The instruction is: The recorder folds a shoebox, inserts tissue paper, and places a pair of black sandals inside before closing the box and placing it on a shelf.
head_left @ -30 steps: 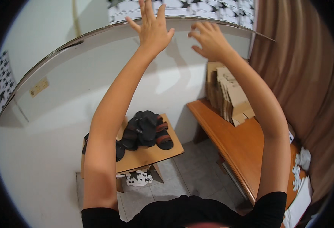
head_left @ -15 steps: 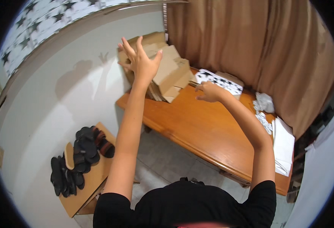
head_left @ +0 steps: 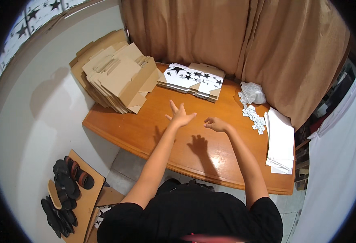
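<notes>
My left hand (head_left: 180,115) hovers over the orange wooden table (head_left: 145,129) with its fingers spread and nothing in it. My right hand (head_left: 215,124) is just to its right, palm down, fingers loosely curled and empty. Both hang above a bare stretch of tabletop and cast shadows on it. Beyond them lies a low stack of flat white boxes with black stars (head_left: 192,80). A big heap of flattened brown cardboard boxes (head_left: 115,77) fills the table's far left corner.
A crumpled white plastic bag (head_left: 252,93), scattered small white paper pieces (head_left: 254,117) and a stack of white sheets (head_left: 280,141) lie at the table's right end. Brown curtains (head_left: 234,36) hang behind. Dark sandals (head_left: 66,182) sit on a low wooden board at lower left.
Both arms came down from high against the wall to just above the tabletop, and my view swung right and down from the wall and sandal board to the table.
</notes>
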{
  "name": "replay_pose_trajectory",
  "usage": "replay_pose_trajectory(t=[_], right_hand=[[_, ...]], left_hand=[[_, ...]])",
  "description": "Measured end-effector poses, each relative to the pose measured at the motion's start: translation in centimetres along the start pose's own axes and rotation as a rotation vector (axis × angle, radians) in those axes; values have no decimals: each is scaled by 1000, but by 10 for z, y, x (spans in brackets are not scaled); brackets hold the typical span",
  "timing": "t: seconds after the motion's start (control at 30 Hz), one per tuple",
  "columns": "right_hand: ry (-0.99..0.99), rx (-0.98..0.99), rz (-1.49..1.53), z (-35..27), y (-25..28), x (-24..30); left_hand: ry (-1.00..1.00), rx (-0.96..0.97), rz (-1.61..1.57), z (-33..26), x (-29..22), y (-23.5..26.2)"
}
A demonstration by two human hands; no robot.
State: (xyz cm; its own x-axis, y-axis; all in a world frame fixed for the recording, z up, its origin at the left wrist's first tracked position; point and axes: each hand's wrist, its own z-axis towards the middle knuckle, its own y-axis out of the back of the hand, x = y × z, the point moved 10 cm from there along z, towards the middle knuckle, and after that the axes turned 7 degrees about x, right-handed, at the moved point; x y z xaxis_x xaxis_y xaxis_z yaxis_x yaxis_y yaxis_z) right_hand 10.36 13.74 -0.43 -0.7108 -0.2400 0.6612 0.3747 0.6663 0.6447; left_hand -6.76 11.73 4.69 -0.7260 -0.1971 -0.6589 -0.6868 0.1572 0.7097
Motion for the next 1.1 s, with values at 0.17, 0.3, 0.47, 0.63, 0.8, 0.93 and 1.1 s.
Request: replay_pose_trajectory(t=[0.17,0.3,0.47,0.63,0.8,0.93,1.1], right_hand=[[10,-149,244,37,17,-59],[-111,-349,411,62,48,-81],[-214,-548,861,96,73,-108],[-292,-618,1009,138,70,-133],[-229,-713,1290,167,64,-124],[-187,-815,1520,178,59,-134],[-134,-954,1651,185,67,-142]], left_hand=[[8,168,73,39,3,-46],[23,241,98,71,16,-50],[14,276,140,111,20,-43],[30,324,199,164,37,-49],[-89,189,339,220,42,-44],[-269,47,437,255,25,-35],[-395,-36,519,299,8,-30]])
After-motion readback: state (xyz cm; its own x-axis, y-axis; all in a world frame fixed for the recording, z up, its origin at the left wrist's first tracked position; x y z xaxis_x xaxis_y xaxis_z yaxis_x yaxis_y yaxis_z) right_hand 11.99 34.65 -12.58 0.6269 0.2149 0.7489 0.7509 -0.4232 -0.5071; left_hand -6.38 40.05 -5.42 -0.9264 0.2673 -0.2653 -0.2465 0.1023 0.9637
